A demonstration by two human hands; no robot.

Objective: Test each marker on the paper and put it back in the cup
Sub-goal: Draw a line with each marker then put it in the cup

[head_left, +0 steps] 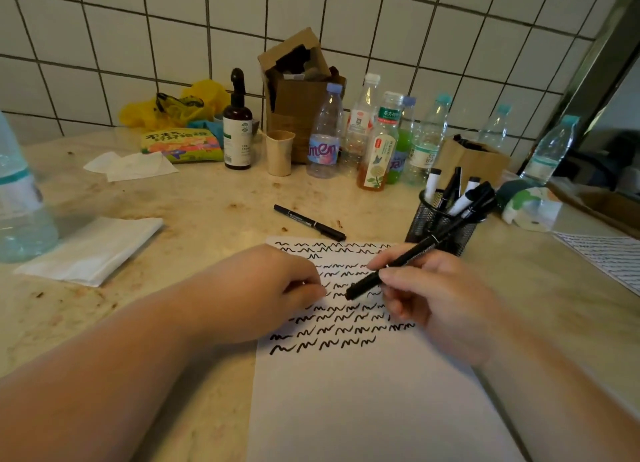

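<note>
Fingers [388,277] of the right hand [440,298] pinch a black marker [408,257] mid-barrel, its lower end just above the paper [346,392], tilted w/ upper end toward the mesh cup [440,224]. Left hand [263,288] rests on the paper's left edge, fingers curled shut; can't tell if they hold anything. Paper lies on the table [207,198], rows of black squiggles on its upper half. Cup, just beyond paper's top right corner, holds several markers. Another black marker [309,222] lies capped on the table beyond the paper.

Cup [437,219] behind paper [363,392] (right side)
</note>
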